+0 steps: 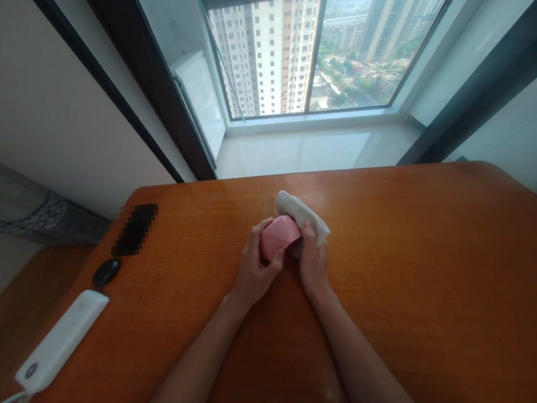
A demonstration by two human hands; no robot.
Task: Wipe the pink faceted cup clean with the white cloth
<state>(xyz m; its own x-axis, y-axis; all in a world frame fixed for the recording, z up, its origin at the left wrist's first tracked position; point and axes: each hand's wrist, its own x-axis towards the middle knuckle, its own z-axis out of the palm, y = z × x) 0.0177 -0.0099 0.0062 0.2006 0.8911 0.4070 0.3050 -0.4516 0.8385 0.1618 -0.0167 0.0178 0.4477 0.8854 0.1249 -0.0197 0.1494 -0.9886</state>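
Pink cup in left hand; right hand presses cloth.

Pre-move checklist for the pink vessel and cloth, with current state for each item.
1. Left hand wrapped around the pink vessel: ok, fingers on its outer wall.
2. Right hand on the white cloth: ok, cloth pressed against the vessel.
3. Vessel off the wooden table: cannot tell, the hands hide any contact.
4. Inside of the vessel: cannot tell, opening mostly hidden.
5. White corded unit and black oval object apart from the hands: ok, both lie well to the left.
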